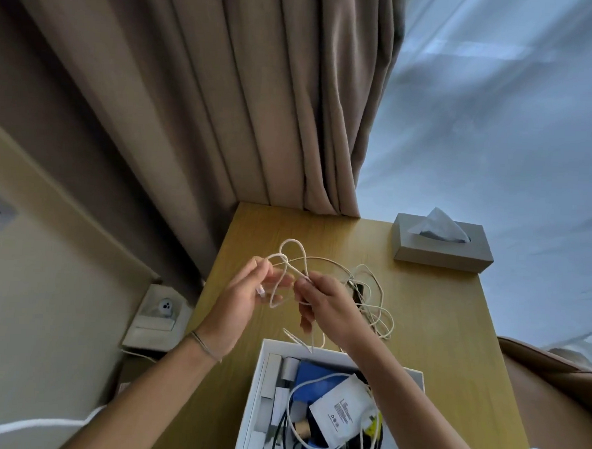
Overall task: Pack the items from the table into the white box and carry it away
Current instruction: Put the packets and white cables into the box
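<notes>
Starting at the left, I see a wall socket (165, 307) beside the wooden tabletop (430, 320). My left hand (246, 297) pinches one end of the white cable (294, 258), fingers curled around it above the tabletop. My right hand (321, 301) grips a loop of the same cable, the rest trailing in tangles to its right. Below the hands sits the white box (256, 394), holding a white pouch (343, 412) and blue packaging. A grey tissue box (440, 252) stands at the far right corner.
</notes>
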Tool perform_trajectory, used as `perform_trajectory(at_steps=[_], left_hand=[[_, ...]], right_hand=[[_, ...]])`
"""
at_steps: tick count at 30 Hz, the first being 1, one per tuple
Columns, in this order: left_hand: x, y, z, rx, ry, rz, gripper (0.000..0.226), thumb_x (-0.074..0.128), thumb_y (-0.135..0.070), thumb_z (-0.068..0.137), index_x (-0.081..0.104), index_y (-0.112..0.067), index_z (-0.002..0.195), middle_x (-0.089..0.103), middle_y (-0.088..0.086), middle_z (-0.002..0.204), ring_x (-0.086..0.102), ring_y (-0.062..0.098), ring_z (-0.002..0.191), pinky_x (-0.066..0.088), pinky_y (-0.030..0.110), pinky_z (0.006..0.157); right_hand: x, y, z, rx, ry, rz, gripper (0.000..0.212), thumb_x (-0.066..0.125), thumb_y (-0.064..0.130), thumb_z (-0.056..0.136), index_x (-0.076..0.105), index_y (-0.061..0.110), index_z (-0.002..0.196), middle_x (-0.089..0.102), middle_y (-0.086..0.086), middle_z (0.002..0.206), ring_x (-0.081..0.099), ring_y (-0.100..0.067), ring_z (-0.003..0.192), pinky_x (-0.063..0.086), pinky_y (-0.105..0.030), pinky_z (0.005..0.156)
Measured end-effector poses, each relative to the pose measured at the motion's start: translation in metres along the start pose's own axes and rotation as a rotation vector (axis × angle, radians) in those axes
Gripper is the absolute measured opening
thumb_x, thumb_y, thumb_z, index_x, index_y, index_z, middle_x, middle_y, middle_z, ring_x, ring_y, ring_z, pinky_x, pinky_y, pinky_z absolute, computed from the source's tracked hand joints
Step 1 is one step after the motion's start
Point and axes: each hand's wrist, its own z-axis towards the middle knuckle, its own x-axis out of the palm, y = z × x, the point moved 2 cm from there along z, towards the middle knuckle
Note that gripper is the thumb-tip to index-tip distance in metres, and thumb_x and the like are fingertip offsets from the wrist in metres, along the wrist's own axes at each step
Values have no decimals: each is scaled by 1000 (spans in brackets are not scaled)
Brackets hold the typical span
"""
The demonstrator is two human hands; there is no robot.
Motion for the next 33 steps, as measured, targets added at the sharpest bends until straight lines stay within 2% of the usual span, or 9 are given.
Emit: perform_trajectory(at_steps=[2, 4, 9, 12, 15, 20, 24, 28, 33], left_hand=[[6, 7, -5, -77, 99, -109, 55, 47, -57, 92, 53, -18, 131, 70, 10, 121, 64, 22, 116, 48, 41, 100], [10, 8, -7, -46, 137, -31, 63, 50, -59, 88, 53, -22, 139, 70, 3, 123, 64, 15, 118, 50, 29, 97], [12, 1, -8, 102, -200, 265, 41, 44, -42, 101, 72, -15, 88, 78, -3, 93, 73, 10, 90, 56, 22, 77], [3, 0, 0, -1, -307, -227, 42, 38, -36, 106, 56, -13, 76, 73, 5, 74, 74, 22, 80, 55, 33, 82], [-26, -2, 10, -96, -459, -602, 46, 37, -45, 104, 47, -19, 68, 39, -5, 48, 42, 12, 40, 47, 27, 50], [-76, 6, 10, -33, -644, -259, 50, 39, -63, 97, 34, -23, 66, 28, -9, 49, 23, 5, 35, 20, 17, 33], [-62, 5, -1, 86, -408, 114, 52, 45, -79, 82, 40, -29, 71, 33, -11, 56, 25, 6, 45, 24, 17, 38], [-3, 1, -9, 154, -73, 155, 77, 66, -80, 65, 46, -15, 99, 37, -10, 69, 31, 6, 56, 31, 17, 47], [32, -12, -11, 226, 44, 182, 46, 69, -62, 80, 70, -21, 101, 47, 9, 69, 42, 22, 63, 41, 46, 55]], right_hand=[[9, 4, 1, 72, 86, 43, 35, 42, 17, 108, 54, 13, 75, 46, 12, 49, 40, -10, 42, 38, -29, 43], [15, 8, 0, 119, 175, 35, 39, 43, 18, 107, 59, 18, 72, 44, 14, 48, 36, -8, 41, 36, -24, 40], [24, 1, -6, 166, 267, -43, 17, 47, 22, 105, 58, 19, 93, 43, 3, 61, 39, -8, 46, 41, -26, 42], [18, -4, -10, 130, 229, 20, 14, 54, 30, 103, 59, 27, 91, 41, 8, 57, 35, -9, 47, 38, -24, 43], [-11, -16, -19, 164, 221, -2, 34, 54, 29, 103, 59, 21, 71, 40, 10, 56, 36, -10, 50, 38, -25, 51], [-85, -31, -35, 183, -17, 119, 33, 64, 33, 88, 69, 1, 94, 57, -3, 73, 53, -17, 66, 46, -21, 60], [-98, -14, -32, 67, 23, 259, 26, 52, 17, 101, 68, 12, 81, 46, -6, 70, 41, -16, 62, 37, -26, 61], [-49, 16, -22, 3, 162, 181, 22, 50, 17, 105, 65, 9, 90, 42, 5, 61, 39, -11, 53, 41, -21, 55], [-18, 35, -21, -1, 185, 203, 32, 53, 20, 105, 63, 15, 75, 40, 5, 54, 35, -9, 46, 37, -21, 47]])
